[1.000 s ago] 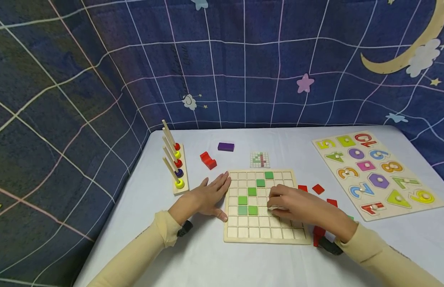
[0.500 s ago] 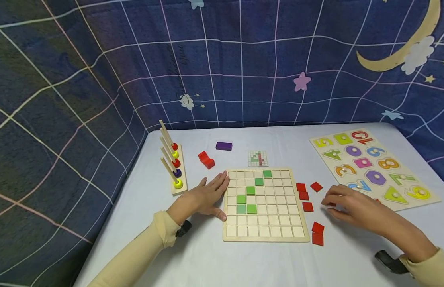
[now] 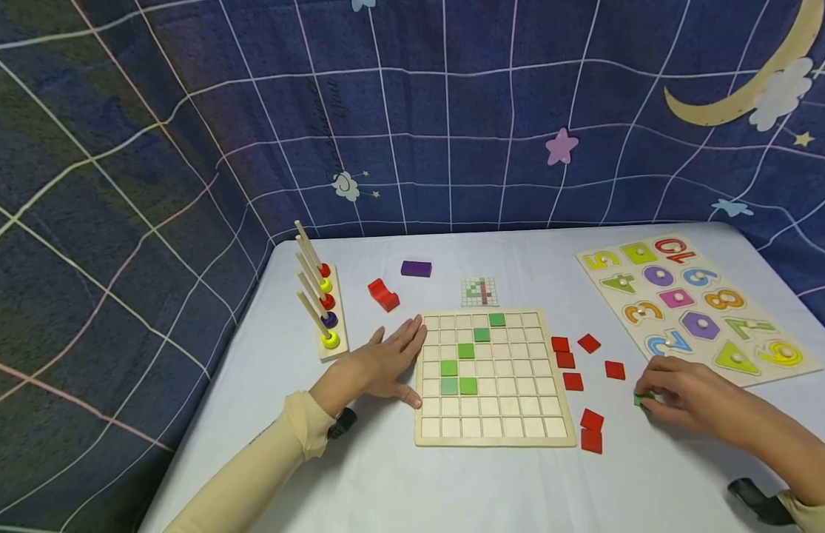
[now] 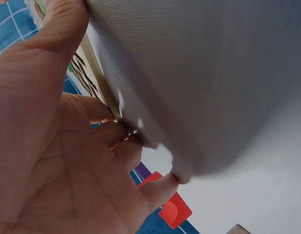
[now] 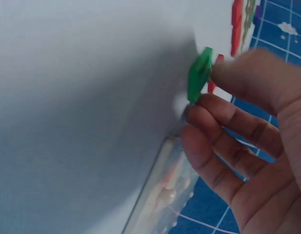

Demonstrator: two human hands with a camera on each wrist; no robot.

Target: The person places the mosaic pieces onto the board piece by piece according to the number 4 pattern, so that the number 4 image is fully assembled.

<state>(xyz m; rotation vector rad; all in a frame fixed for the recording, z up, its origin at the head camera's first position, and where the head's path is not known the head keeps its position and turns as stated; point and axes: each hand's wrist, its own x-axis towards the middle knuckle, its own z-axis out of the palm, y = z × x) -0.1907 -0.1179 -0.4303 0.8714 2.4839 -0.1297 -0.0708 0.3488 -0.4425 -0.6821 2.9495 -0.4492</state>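
Observation:
A wooden grid board (image 3: pixel 493 440) lies flat on the white table, with several green tiles (image 3: pixel 467 386) set in its squares. Against the board's left edge rests my left hand (image 3: pixel 380 368), fingers extended and thumb spread along the side. My right hand (image 3: pixel 701 396) is out to the right, by the near edge of the number puzzle. It pinches a green tile (image 5: pixel 199 75) between thumb and fingers, low over the table; the fingers partly cover that tile in the head view. Between board and right hand lie several loose red tiles (image 3: pixel 615 370).
A small pattern card (image 3: pixel 479 292) lies beyond the board. The number and shape puzzle (image 3: pixel 698 311) is at the right. A peg stand (image 3: pixel 334 311) with coloured rings stands at the left, near a red curved block (image 3: pixel 383 295) and a purple block (image 3: pixel 416 269).
My right hand has moved off the board to the right, uncovering the red tiles, and has taken hold of a green tile. My left hand stays at the board's edge.

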